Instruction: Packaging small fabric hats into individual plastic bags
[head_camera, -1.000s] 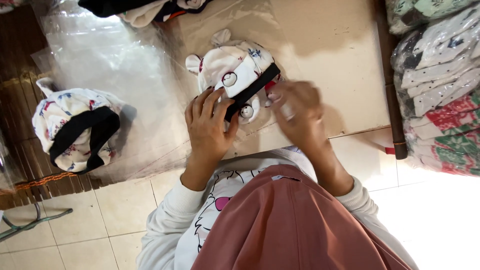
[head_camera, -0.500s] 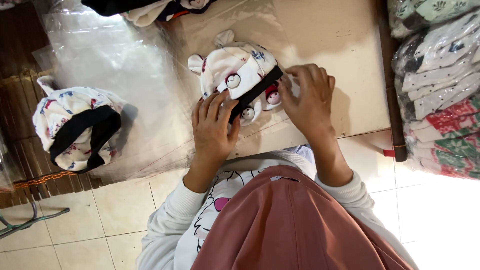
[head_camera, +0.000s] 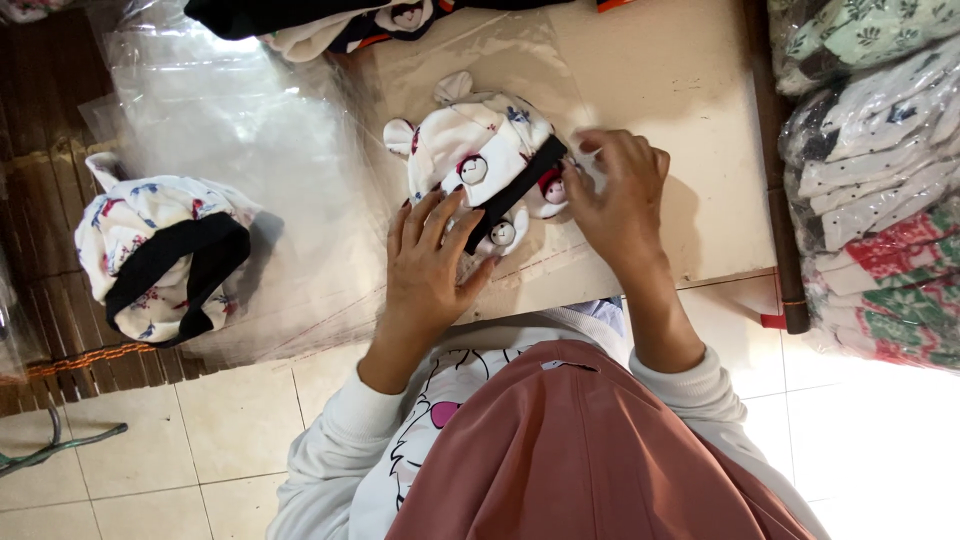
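A white printed baby hat (head_camera: 478, 160) with small ears and a black band lies inside a clear plastic bag (head_camera: 540, 265) on a beige board (head_camera: 690, 90). My left hand (head_camera: 432, 262) lies flat with spread fingers on the hat's near side, pressing it through the plastic. My right hand (head_camera: 617, 195) sits at the hat's right end by the black band, with its fingers pinched on the edge of the plastic bag.
A second printed hat (head_camera: 160, 255) with a black lining lies to the left on a stack of clear plastic bags (head_camera: 230, 130). Dark and light garments (head_camera: 330, 22) lie at the top. Bagged printed clothes (head_camera: 880, 190) are piled at the right. Pale floor tiles (head_camera: 200, 430) lie below.
My right hand has moved from above the hat's right side to its right end and now pinches the plastic. The left hand has spread flatter over the hat.
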